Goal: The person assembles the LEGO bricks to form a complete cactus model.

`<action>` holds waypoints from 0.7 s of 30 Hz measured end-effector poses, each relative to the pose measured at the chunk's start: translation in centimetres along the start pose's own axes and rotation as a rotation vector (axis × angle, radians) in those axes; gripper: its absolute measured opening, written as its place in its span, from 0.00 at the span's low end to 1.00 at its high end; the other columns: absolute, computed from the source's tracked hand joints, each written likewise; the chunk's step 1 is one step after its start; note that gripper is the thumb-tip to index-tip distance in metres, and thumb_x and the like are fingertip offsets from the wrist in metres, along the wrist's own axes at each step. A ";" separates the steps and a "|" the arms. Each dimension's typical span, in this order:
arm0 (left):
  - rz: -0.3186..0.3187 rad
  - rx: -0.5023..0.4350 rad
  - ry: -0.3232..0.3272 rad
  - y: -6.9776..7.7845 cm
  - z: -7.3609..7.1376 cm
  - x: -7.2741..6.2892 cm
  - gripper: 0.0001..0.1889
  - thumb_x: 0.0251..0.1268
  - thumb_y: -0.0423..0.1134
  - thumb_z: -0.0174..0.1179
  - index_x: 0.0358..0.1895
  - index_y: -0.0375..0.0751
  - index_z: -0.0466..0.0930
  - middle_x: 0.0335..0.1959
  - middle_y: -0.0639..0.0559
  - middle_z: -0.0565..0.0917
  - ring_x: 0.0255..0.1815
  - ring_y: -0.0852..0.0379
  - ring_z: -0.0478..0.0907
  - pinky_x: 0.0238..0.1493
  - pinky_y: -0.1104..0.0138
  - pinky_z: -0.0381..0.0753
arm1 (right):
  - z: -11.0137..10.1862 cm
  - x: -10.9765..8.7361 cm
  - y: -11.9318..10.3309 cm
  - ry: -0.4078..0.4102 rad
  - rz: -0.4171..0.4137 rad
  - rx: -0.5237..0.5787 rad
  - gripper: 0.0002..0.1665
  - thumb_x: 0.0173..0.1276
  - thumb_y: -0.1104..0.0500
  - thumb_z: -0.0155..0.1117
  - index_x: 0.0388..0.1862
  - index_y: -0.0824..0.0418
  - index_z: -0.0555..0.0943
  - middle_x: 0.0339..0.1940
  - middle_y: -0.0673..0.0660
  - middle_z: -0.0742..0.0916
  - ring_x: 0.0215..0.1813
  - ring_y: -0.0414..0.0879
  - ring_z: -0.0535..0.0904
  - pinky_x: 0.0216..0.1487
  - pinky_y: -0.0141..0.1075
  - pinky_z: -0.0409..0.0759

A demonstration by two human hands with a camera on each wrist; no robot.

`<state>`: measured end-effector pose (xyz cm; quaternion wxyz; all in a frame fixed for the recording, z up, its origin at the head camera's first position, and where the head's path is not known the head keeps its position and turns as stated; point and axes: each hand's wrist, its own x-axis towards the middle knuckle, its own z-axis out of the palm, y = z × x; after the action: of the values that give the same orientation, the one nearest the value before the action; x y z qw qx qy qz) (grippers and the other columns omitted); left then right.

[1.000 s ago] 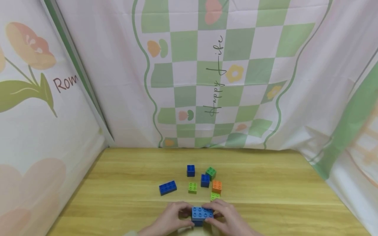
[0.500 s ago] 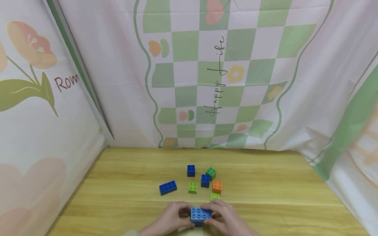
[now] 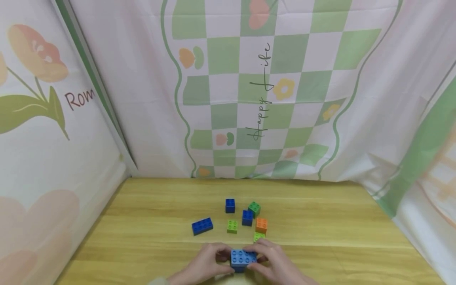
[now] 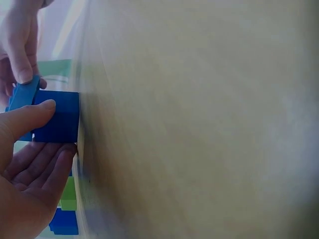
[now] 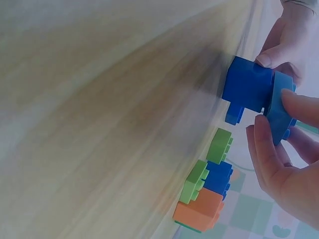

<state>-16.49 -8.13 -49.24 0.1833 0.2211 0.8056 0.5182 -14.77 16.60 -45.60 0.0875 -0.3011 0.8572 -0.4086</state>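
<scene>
The light blue brick (image 3: 244,257) lies with its long axis running left to right across the person's front, studs facing up, over the table's (image 3: 142,237) near part. Directly beneath its left part is a dark blue block (image 3: 239,269), so its right end juts out past the block; in the right wrist view the brick looks slightly tilted against the block's top. The left hand (image 3: 211,259) grips the dark blue block between thumb and fingers, and the right hand (image 3: 272,259) pinches the brick's overhanging right end. Beyond and left of the light blue brick, a long dark blue brick (image 3: 202,226) lies aslant, its right end farther away. Straight beyond the light blue brick sits a lime green brick (image 3: 232,227); beyond its right end are an orange brick (image 3: 261,225) and a green brick (image 3: 254,208).
</scene>
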 end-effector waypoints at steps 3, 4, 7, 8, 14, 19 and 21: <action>0.009 0.009 0.009 0.1 0.1 -0.1 0.16 0.53 0.36 0.73 0.47 0.45 0.85 0.45 0.55 0.88 0.45 0.69 0.84 0.47 0.79 0.82 | 0.0 0.0 -0.1 -0.001 0.006 -0.002 0.25 0.67 0.47 0.66 0.58 0.59 0.80 0.48 0.55 0.84 0.46 0.34 0.81 0.43 0.25 0.85; 0.014 0.014 0.012 0.1 0.1 -0.1 0.16 0.52 0.36 0.73 0.47 0.45 0.85 0.44 0.55 0.88 0.45 0.69 0.84 0.47 0.80 0.82 | 0.0 0.0 -0.1 -0.002 0.010 -0.003 0.25 0.66 0.48 0.66 0.58 0.58 0.80 0.48 0.54 0.84 0.45 0.34 0.81 0.43 0.25 0.85; 0.032 0.029 0.023 0.0 0.1 0.0 0.16 0.51 0.36 0.74 0.46 0.44 0.85 0.44 0.54 0.88 0.44 0.69 0.84 0.46 0.80 0.82 | 0.0 0.0 -0.2 -0.007 0.021 -0.001 0.23 0.65 0.49 0.68 0.57 0.56 0.81 0.48 0.53 0.84 0.45 0.34 0.81 0.42 0.23 0.84; 0.034 0.034 0.027 0.0 0.1 0.0 0.16 0.51 0.36 0.74 0.46 0.44 0.85 0.44 0.55 0.88 0.44 0.69 0.83 0.46 0.81 0.82 | 0.0 0.0 -0.3 -0.005 0.018 -0.004 0.23 0.65 0.49 0.68 0.57 0.56 0.81 0.48 0.53 0.84 0.45 0.34 0.81 0.42 0.23 0.84; 0.032 0.047 0.030 -0.1 0.0 0.1 0.16 0.51 0.36 0.74 0.46 0.44 0.85 0.43 0.55 0.89 0.43 0.70 0.83 0.45 0.81 0.82 | 0.0 0.1 -0.3 0.014 -0.008 -0.008 0.23 0.66 0.49 0.67 0.56 0.58 0.81 0.48 0.54 0.84 0.46 0.35 0.82 0.43 0.24 0.84; -0.001 0.026 0.005 0.0 0.0 0.1 0.16 0.53 0.37 0.74 0.47 0.46 0.85 0.43 0.57 0.89 0.44 0.70 0.83 0.45 0.79 0.83 | -0.1 0.1 -0.2 -0.004 0.022 -0.008 0.24 0.66 0.49 0.67 0.57 0.59 0.81 0.48 0.55 0.85 0.44 0.33 0.81 0.42 0.24 0.84; -0.004 0.022 0.001 0.0 0.0 0.1 0.16 0.53 0.37 0.74 0.47 0.47 0.85 0.43 0.57 0.89 0.43 0.70 0.83 0.45 0.79 0.83 | -0.1 0.1 -0.2 -0.011 0.029 -0.013 0.24 0.66 0.48 0.67 0.57 0.59 0.81 0.48 0.55 0.85 0.44 0.32 0.81 0.42 0.25 0.84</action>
<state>-16.58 -8.08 -49.22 0.1816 0.2211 0.8119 0.5089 -14.82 16.51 -45.37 0.0962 -0.2912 0.8636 -0.4001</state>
